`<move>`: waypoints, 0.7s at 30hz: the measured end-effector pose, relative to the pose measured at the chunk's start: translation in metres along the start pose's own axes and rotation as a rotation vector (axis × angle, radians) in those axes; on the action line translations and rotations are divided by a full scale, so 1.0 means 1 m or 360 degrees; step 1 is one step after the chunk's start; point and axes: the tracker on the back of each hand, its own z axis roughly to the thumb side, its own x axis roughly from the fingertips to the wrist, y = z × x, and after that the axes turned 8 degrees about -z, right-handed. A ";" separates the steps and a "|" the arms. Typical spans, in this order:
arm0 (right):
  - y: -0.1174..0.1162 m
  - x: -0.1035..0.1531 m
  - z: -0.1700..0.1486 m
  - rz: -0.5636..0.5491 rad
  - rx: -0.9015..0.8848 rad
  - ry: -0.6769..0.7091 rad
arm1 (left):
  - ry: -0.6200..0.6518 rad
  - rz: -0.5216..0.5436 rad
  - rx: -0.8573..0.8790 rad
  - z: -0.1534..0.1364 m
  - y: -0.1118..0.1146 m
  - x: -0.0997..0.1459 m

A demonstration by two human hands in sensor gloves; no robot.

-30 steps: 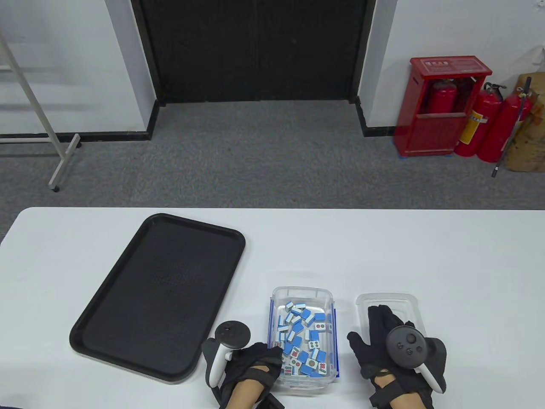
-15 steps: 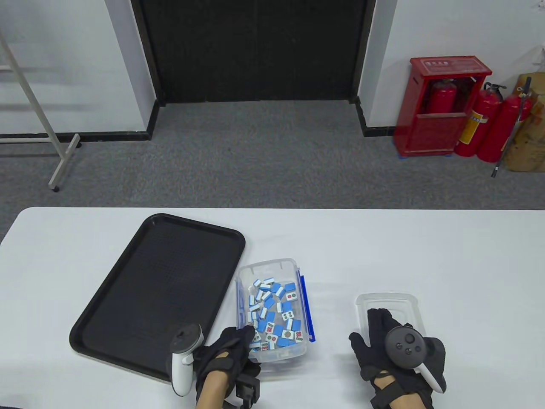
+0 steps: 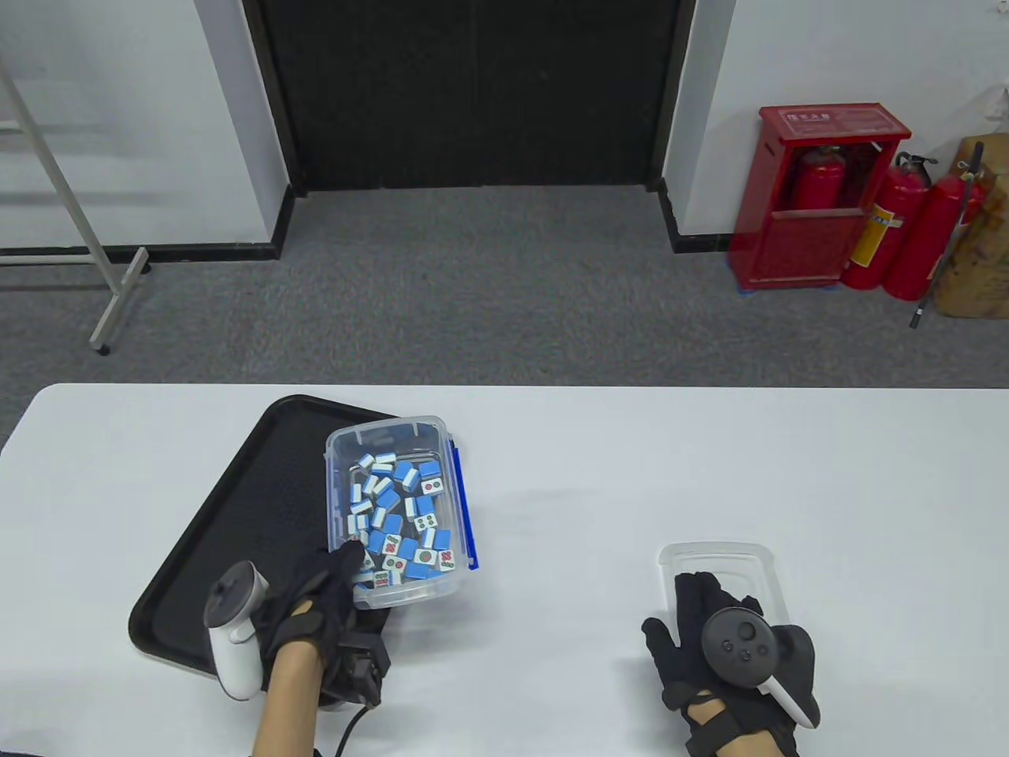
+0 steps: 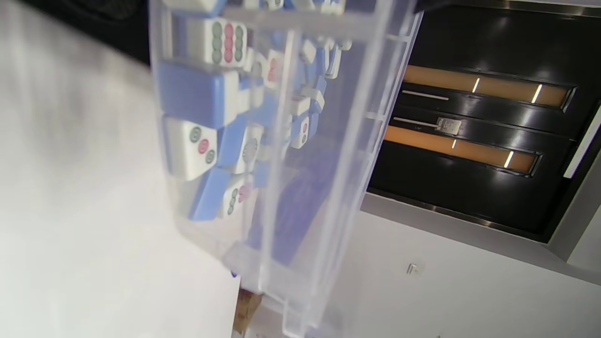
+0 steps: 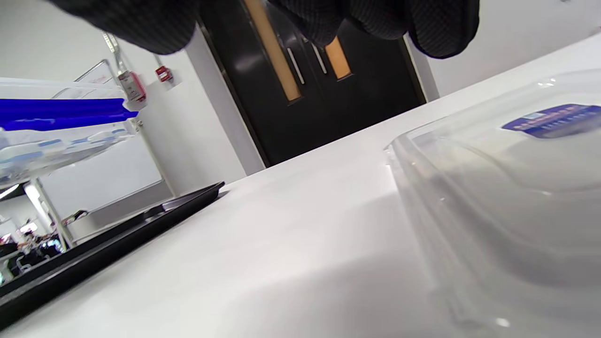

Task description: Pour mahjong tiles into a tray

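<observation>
A clear plastic box (image 3: 392, 441) with blue side clips holds several blue-and-white mahjong tiles (image 3: 402, 516). My left hand (image 3: 327, 587) grips its near end and holds it lifted above the right part of the black tray (image 3: 236, 536). The box and tiles fill the left wrist view (image 4: 281, 155), seen close through the clear wall. The tray is otherwise bare. My right hand (image 3: 698, 623) rests flat on the clear lid (image 3: 713, 556) lying on the white table; the lid (image 5: 497, 197) shows close in the right wrist view with my fingertips (image 5: 441, 28) above it.
The white table (image 3: 709, 473) extends right and behind the lid. The tray's edge (image 5: 117, 234) and the raised box (image 5: 61, 131) show at the left of the right wrist view. A grey floor, a black door and red fire extinguishers lie beyond the table.
My left hand has lifted the box of tiles off the table and carried it left and away, over the tray. My right hand has stayed on the lid.
</observation>
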 end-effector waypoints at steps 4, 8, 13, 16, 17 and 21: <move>-0.008 -0.001 0.010 0.0025 0.0013 0.0039 | 0.0087 0.0136 -0.0036 -0.003 -0.039 -0.003; -0.012 -0.002 0.012 0.0065 0.0057 0.0033 | 0.0099 0.0358 -0.0120 -0.016 -0.078 0.010; -0.010 0.001 0.006 0.0059 0.0047 -0.0024 | 0.0116 0.0531 -0.0234 -0.025 -0.103 0.027; -0.005 0.003 0.002 0.0055 0.0011 -0.0061 | 0.0117 0.0559 -0.0137 -0.036 -0.111 0.032; -0.003 0.004 0.001 0.0057 -0.0016 -0.0075 | 0.0117 0.0589 -0.0137 -0.038 -0.113 0.033; 0.000 0.006 -0.001 0.0047 -0.0061 -0.0085 | 0.0085 0.0695 -0.0296 -0.039 -0.116 0.034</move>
